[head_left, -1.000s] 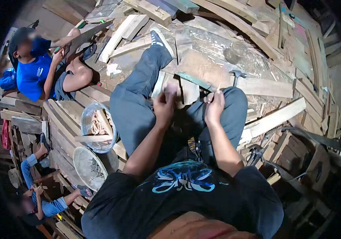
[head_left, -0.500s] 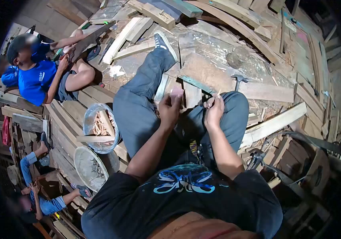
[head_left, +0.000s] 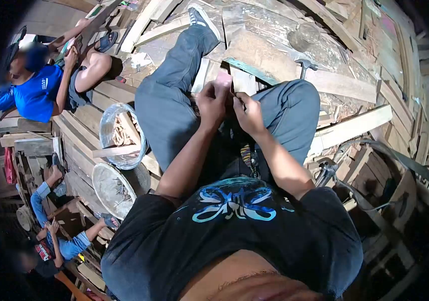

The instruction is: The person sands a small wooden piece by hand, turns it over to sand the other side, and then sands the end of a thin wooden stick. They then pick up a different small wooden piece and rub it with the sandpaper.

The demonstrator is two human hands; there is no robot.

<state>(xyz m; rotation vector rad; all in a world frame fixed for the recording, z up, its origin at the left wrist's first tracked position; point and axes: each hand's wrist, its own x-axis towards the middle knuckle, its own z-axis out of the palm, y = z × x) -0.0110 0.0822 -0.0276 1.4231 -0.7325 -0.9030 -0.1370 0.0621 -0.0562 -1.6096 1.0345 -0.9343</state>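
My left hand [head_left: 211, 108] is closed around a small flat pinkish piece [head_left: 223, 81], which sticks up past the thumb and fingers. Close beside it, my right hand [head_left: 248, 114] pinches a small thin stick, now mostly hidden by the fingers, with its fingertips right at the pink piece's lower edge. Both hands are over my lap, between my bent legs. In front of them lie short boards [head_left: 243, 80] and a teal-edged plank [head_left: 249, 70]. A hammer [head_left: 305, 66] rests just past my right knee.
At my left stand a bucket [head_left: 105, 125] with wood scraps and a pale basin [head_left: 98, 183]. One person in a blue shirt [head_left: 39, 90] sits at upper left, another person [head_left: 66, 248] at lower left. Planks [head_left: 355, 131] and a cable [head_left: 400, 158] lie at right.
My right hand has moved left and brought the small stick up to the pink piece in my left hand. The camera view has shifted slightly.
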